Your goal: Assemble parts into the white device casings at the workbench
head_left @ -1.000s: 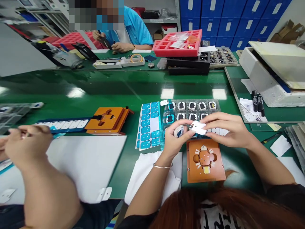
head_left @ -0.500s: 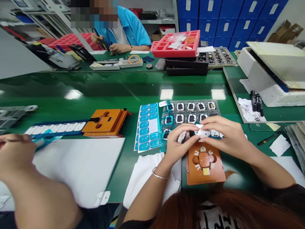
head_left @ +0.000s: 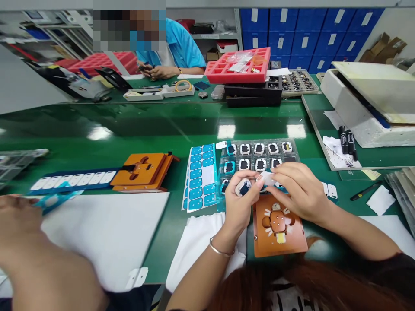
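Note:
My left hand (head_left: 239, 205) is closed around a small white casing with a black inside (head_left: 243, 187), like those in the tray. Its thumb and fingertip meet the edge of a small white rounded piece (head_left: 267, 178). The fingers of my right hand (head_left: 300, 190) pinch that piece from the other side. Behind both hands lies a clear plastic tray (head_left: 252, 157) with rows of white-rimmed black casings, partly covered by my hands. Below them is an orange plate (head_left: 269, 249) with a shaped recess and pins. Left of the tray lies a sheet of blue rounded stickers (head_left: 196, 182).
A co-worker's arm (head_left: 48, 255) reaches in at left over a white board (head_left: 129, 224). Beyond it are an orange fixture (head_left: 139, 168) and a strip of white pieces (head_left: 76, 178). A white cloth (head_left: 191, 242) lies near my left forearm. Another person (head_left: 181, 47) sits opposite.
My left hand has turned, so the casing's black inside faces up. The white piece has shifted slightly left and tilted between my fingers. The view has tipped up a little.

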Demonstrator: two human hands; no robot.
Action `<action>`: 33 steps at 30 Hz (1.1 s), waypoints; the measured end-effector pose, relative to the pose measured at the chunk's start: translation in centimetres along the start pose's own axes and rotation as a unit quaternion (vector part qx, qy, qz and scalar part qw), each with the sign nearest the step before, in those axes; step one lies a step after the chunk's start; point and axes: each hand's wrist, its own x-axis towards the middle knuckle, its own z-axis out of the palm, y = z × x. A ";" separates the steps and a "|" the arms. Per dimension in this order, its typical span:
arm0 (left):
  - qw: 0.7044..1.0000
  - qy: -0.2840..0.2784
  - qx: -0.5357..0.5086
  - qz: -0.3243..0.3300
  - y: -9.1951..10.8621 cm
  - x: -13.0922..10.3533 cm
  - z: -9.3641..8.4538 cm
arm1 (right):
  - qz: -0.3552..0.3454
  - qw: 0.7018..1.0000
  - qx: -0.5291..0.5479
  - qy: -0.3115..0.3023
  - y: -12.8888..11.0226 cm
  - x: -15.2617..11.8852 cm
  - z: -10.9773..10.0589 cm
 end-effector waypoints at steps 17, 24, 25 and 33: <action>0.981 -0.067 -0.162 -0.079 0.9 0.1 0.0 | 0.118 0.993 0.007 0.028 0.7 -0.1 0.3; 0.984 -0.060 -0.149 -0.079 1.3 0.6 -0.7 | 0.205 0.965 0.166 -0.001 1.5 0.8 -1.7; 0.987 -0.062 -0.133 -0.071 1.0 0.7 -0.7 | 0.208 0.962 0.178 -0.006 1.6 0.8 -1.7; 0.987 -0.152 -0.038 0.034 0.0 1.3 -1.5 | 0.183 0.958 0.221 -0.025 1.6 1.0 -2.8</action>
